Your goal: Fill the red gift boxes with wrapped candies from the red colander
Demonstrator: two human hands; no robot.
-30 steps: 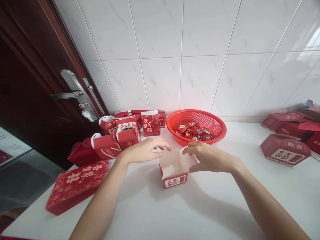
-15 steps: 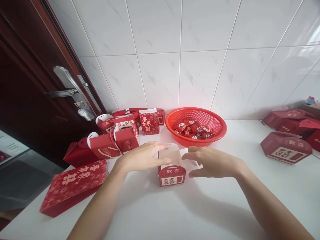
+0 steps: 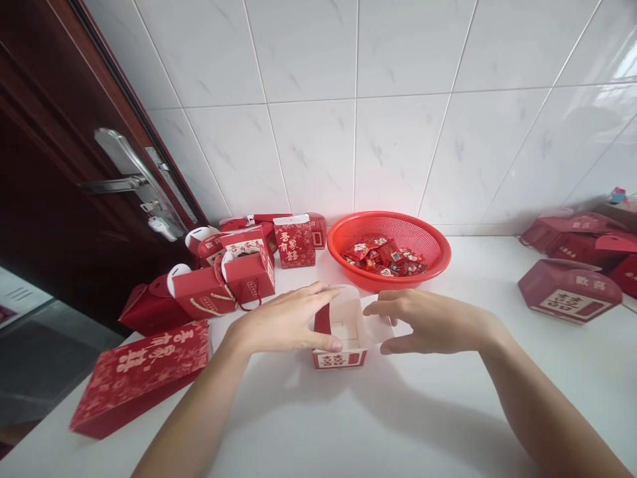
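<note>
A small red-and-white paper gift box (image 3: 340,359) stands upright on the white table, its top flaps spread and its pale inside showing, with nothing in it that I can see. On its left side, my left hand (image 3: 291,325) has the fingers spread by the back flap and the thumb across the front rim. Beside the right flap is my right hand (image 3: 428,322), thumb and fingers apart; whether it touches the flap I cannot tell. Behind the box, a red plastic basket (image 3: 341,229) holds many red-wrapped sweets (image 3: 391,257).
Several closed red gift boxes (image 3: 204,292) cluster at the back left, and a long red box (image 3: 142,378) lies in front of them. More boxes (image 3: 570,292) sit at the right. A tiled wall (image 3: 308,153) bounds the table; a dark door (image 3: 50,119) is at the left.
The box's front flap, upright before, is now folded out of the way, and the inside shows more. The left thumb has moved down to the front rim. My right hand has barely moved.
</note>
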